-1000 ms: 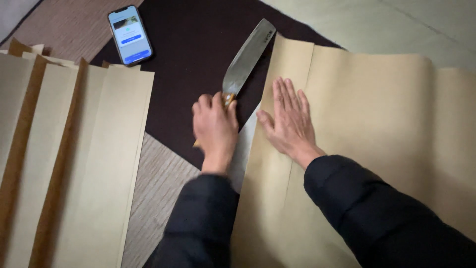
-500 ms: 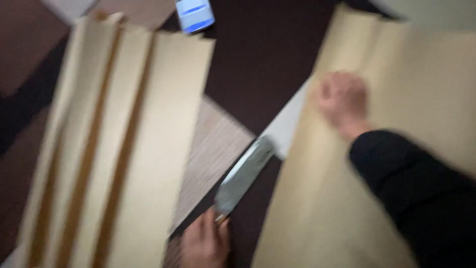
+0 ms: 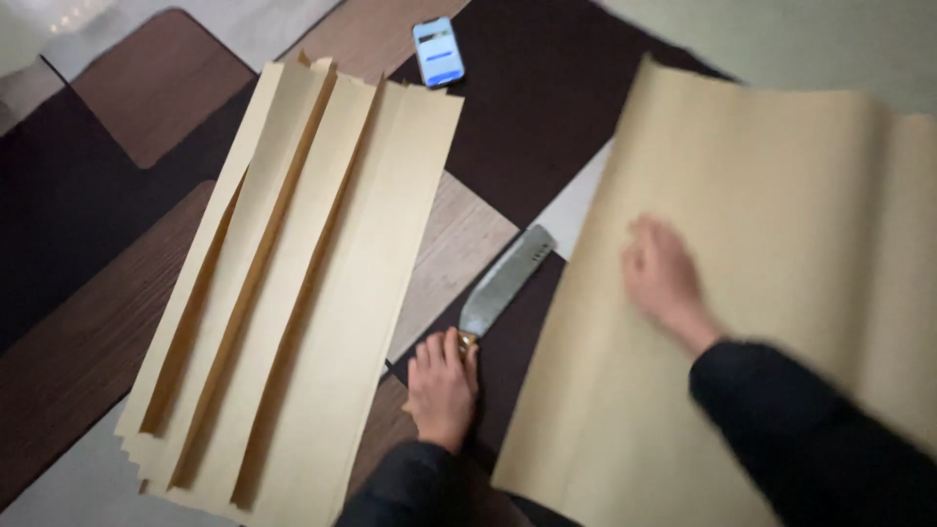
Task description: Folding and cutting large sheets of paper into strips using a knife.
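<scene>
The knife (image 3: 506, 280) lies flat between the folded paper stack (image 3: 293, 283) and the large paper sheet (image 3: 742, 293). Its handle is gripped by the left hand (image 3: 441, 385). The right hand (image 3: 664, 278) is pressed open on the sheet, near its left edge. A phone (image 3: 438, 51) lies beyond the knife.

Matt tan paper (image 3: 742, 293), dull metal blade (image 3: 506, 281)

A broad-bladed knife (image 3: 505, 283) lies flat and diagonal on the dark mat, just left of a large tan paper sheet (image 3: 742, 293), seemingly spread flat though blurred.
</scene>
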